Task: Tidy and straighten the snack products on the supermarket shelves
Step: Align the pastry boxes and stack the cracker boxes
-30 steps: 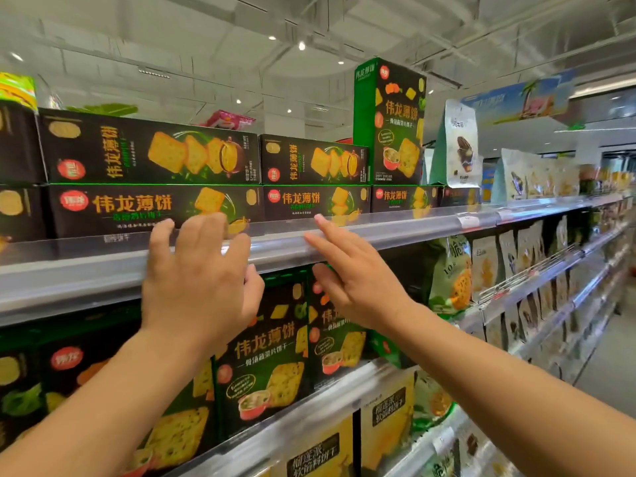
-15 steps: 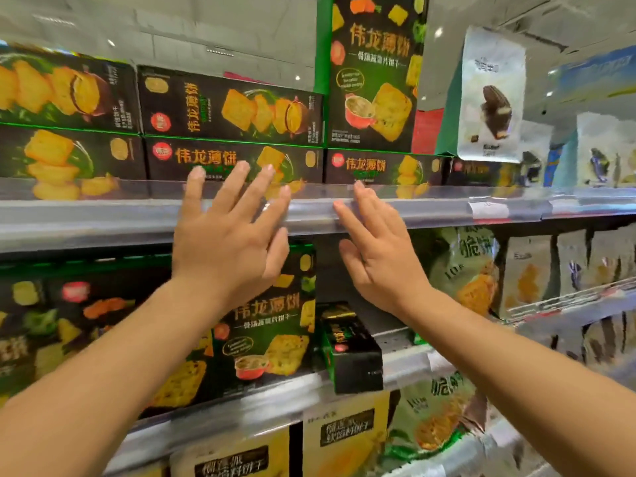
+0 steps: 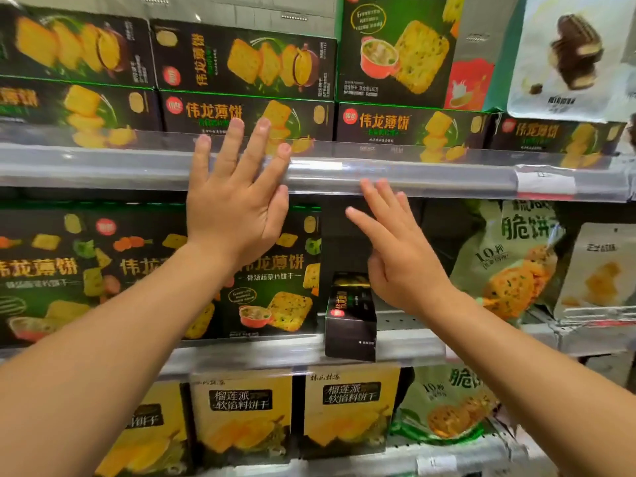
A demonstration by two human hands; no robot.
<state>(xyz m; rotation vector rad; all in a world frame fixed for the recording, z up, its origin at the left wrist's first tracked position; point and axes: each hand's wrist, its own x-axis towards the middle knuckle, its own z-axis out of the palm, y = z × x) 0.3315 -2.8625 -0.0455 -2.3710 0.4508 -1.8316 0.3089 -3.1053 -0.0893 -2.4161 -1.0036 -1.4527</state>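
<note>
**A:** Head view. Where are your hands?

**B:** Your left hand (image 3: 237, 204) is raised with its back to the camera, fingers straight and spread. The fingertips lie over the clear front rail (image 3: 413, 173) of the upper shelf, in front of a black cracker box (image 3: 247, 115) lying flat there. It holds nothing; whether the fingertips touch the rail or the box, you cannot tell.

**A:** And the other one?

**B:** Your right hand (image 3: 395, 256) is lower, just under that rail, fingers straight and loosely apart, thumb out to the left. It holds nothing either. It sits in front of a dark gap in the middle shelf row.

**A:** What is in that gap?

**B:** A small black box (image 3: 351, 318) stands end-on at the shelf's front lip, just below your right palm and turned sideways to its neighbours. To its left an upright cracker box (image 3: 275, 266) faces out squarely, with more of the same beyond, partly behind your left forearm. To the right a pale green snack bag (image 3: 509, 259) leans.

**A:** The upper shelf?

**B:** Flat black boxes are stacked two high along it, and one tall green box (image 3: 395, 49) stands upright on the stack at the right. Beside that is a white bag (image 3: 571, 60) showing a chocolate wafer.

**A:** Below?

**B:** Yellow durian-biscuit boxes (image 3: 241, 418) face forward on the lowest shelf, with another green bag (image 3: 447, 404) to their right.
</note>
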